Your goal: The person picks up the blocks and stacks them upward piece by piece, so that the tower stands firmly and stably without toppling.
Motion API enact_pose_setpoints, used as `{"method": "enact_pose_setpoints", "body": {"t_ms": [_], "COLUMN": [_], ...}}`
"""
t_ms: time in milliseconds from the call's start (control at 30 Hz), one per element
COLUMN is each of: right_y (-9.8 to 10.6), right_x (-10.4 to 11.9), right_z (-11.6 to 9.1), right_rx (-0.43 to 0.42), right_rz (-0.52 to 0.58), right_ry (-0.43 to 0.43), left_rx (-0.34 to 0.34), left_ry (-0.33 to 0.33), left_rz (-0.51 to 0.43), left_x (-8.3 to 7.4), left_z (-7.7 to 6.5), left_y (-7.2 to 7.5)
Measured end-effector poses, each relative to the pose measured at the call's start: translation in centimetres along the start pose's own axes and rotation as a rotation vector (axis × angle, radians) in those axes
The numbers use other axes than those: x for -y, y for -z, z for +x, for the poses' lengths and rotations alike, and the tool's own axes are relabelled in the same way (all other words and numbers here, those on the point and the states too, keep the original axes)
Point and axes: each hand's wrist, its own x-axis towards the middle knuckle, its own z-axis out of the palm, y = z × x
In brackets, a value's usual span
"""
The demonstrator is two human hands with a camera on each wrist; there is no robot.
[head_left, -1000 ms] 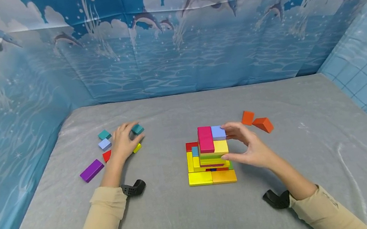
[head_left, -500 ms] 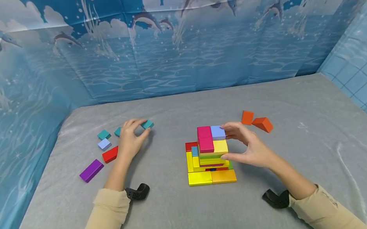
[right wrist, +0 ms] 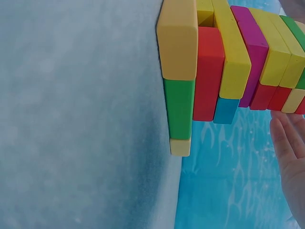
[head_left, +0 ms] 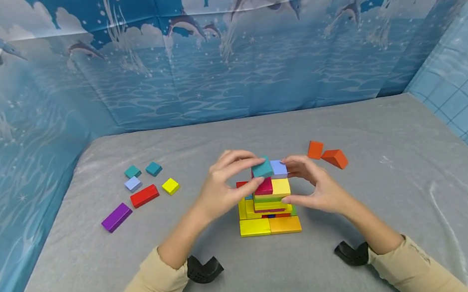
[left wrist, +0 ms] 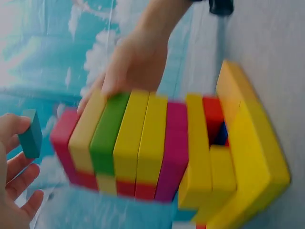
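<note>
My left hand (head_left: 224,185) pinches a teal block (head_left: 262,168) between thumb and fingers, above the top of a block tower (head_left: 270,225). In the left wrist view the teal block (left wrist: 31,134) shows a gap between it and the magenta top block (left wrist: 66,134). My right hand (head_left: 322,188) holds the tower's upper right side, its thumb at the front and its fingers at the back, near a light-blue block (head_left: 279,169). Layers of yellow, green, cream, red and magenta blocks make up the tower, on a wider base of yellow and orange blocks.
Left of the tower lie a yellow block (head_left: 170,186), a red block (head_left: 144,196), a purple block (head_left: 116,217), a light-blue block (head_left: 133,183) and two teal blocks (head_left: 153,168). Orange blocks (head_left: 335,159) lie at right on the grey cloth (head_left: 254,284). A dolphin-print curtain (head_left: 222,67) surrounds it.
My left hand has picked up the teal block from the left group and carried it right, over the tower. The right hand has stayed on the tower.
</note>
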Motion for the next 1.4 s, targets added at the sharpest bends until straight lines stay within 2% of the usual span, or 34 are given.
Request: {"method": "enact_pose_setpoints", "body": {"t_ms": [100,267,467,767,1033,1400], "right_y": [0.0,0.0,0.0,-0.1,-0.1,-0.1], "right_x": [-0.1,-0.2,-0.1,-0.2,-0.1,-0.2], "right_z": [0.0,-0.1,-0.1,0.0,0.0,-0.1], "right_rx": [0.008,0.013,0.017,0.016,0.008,0.005], "right_rz": [0.013,0.028,0.024,0.044,0.033,0.030], "right_ry": [0.023,0.038,0.024,0.053,0.043,0.047], "left_rx": [0.066,0.123,0.137,0.153,0.143,0.129], "left_ry": [-0.036,-0.104,-0.139,-0.187,-0.218,-0.213], "left_rz": [0.023,0.111,0.215,0.297,0.302,0.232], "left_x": [-0.8,-0.7,-0.5,-0.3,0.1,1.0], "left_z": [0.3,0.5,0.2,-0.3,-0.6,-1.1], "left_y": [-1.0,-2.2,-2.8,-2.8,-2.9,-2.9]}}
